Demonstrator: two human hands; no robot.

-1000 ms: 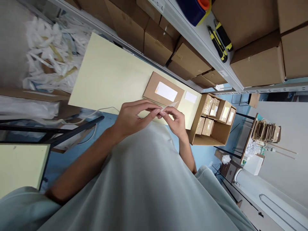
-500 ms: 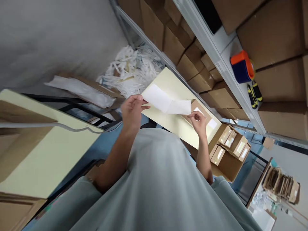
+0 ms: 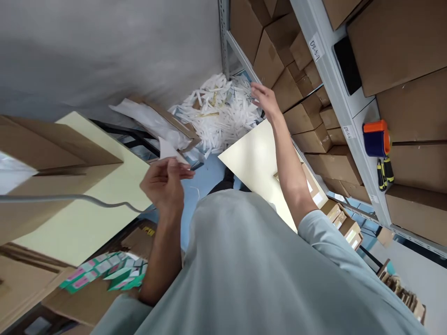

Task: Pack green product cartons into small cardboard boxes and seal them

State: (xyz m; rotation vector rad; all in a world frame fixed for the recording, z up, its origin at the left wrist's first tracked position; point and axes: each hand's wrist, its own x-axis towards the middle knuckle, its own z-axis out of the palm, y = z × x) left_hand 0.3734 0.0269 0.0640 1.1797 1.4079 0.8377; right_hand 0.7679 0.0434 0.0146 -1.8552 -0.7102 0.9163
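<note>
My left hand (image 3: 163, 184) is closed, thumb against fingers, on a white paper sheet (image 3: 170, 151) whose pointed corner sticks up past the fingertips. Most of that sheet is hidden behind the hand. My right hand (image 3: 265, 100) is stretched far forward with its fingers extended, and nothing shows in its grasp. It is above the right edge of a heap of white paper strips (image 3: 223, 116) on the floor, beside the shelf. Under my right forearm lies a pale yellow tabletop (image 3: 249, 156), with a cardboard box (image 3: 309, 184) on it partly covered by the arm.
Shelves of cardboard boxes (image 3: 300, 116) line the right, with an orange and blue tape dispenser (image 3: 376, 138) and yellow-black cutters (image 3: 385, 173). A second yellow table (image 3: 104, 223) on the left bears a cardboard box. A grey cable (image 3: 87, 200) crosses it. Green-pink packets (image 3: 111, 270) sit below.
Both hands held the white paper between them. The right has let go and swung forward to the strip heap; the left has drawn back leftward with paper. My view has shifted.
</note>
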